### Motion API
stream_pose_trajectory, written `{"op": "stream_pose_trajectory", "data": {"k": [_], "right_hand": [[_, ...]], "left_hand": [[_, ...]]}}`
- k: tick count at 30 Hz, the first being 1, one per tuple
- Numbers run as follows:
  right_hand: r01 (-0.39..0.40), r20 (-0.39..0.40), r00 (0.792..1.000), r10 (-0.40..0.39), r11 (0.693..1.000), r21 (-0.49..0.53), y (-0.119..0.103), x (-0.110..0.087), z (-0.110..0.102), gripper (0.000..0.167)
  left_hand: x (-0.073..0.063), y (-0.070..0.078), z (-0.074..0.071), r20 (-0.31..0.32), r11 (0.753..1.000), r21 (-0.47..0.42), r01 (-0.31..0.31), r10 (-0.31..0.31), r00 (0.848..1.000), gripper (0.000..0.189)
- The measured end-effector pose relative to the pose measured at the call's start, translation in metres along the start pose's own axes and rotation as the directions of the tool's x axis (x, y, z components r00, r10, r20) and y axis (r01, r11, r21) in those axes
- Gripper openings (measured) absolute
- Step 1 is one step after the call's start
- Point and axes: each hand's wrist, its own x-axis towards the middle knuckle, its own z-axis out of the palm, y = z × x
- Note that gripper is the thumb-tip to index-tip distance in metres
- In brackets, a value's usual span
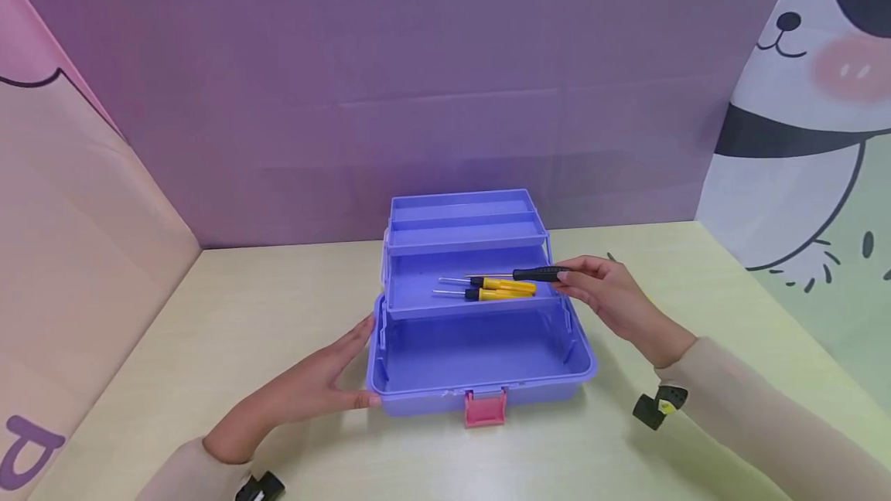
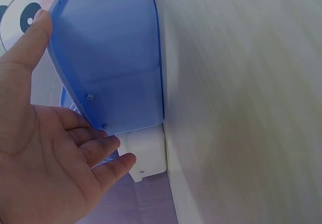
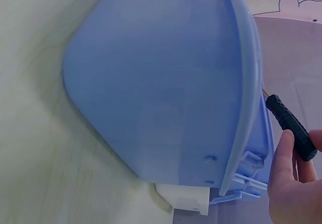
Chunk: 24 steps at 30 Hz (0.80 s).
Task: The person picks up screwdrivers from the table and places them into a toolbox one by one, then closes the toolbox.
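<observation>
A blue-purple toolbox (image 1: 487, 402) stands open on the table, its tiered trays raised at the back. My right hand (image 1: 612, 296) pinches the end of a black-handled screwdriver (image 1: 541, 274) above the lower tray (image 1: 418, 273), the thin shaft pointing left. In the right wrist view, thumb and fingers hold that black handle (image 3: 289, 123). Two yellow-and-black screwdrivers (image 1: 504, 294) lie side by side in the lower tray. My left hand (image 1: 313, 381) rests against the box's left side, fingers spread and fairly straight, as the left wrist view shows along the blue wall (image 2: 115, 58).
A pink latch (image 1: 485, 409) hangs at the box's front. The upper tray (image 1: 466, 223) has a divider. Behind the table (image 1: 292, 292) rises a purple backdrop (image 1: 445, 83), with printed panels at left and right. A white part (image 2: 146, 151) sits behind the box.
</observation>
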Motion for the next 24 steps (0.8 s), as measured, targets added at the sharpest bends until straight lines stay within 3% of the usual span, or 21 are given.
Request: {"op": "stream_pose_trajectory", "data": {"k": [14, 18, 24], "right_hand": [[-0.014, 0.015, 1.0, 0.015, 0.995, -0.098, 0.002, 0.013, 0.008, 0.012], [-0.028, 0.001, 1.0, 0.029, 0.986, -0.161, -0.001, 0.014, 0.011, 0.019], [-0.021, 0.0, 1.0, 0.021, 0.985, -0.174, -0.004, 0.017, 0.014, 0.015]], "left_hand": [[0.001, -0.001, 0.0, 0.007, 1.0, -0.005, 0.023, -0.023, 1.0, 0.101], [0.001, 0.0, 0.0, 0.013, 0.999, -0.01, 0.038, -0.038, 0.999, 0.102], [0.003, 0.0, -0.001, 0.004, 1.0, -0.006, 0.013, -0.013, 1.0, 0.102]]}}
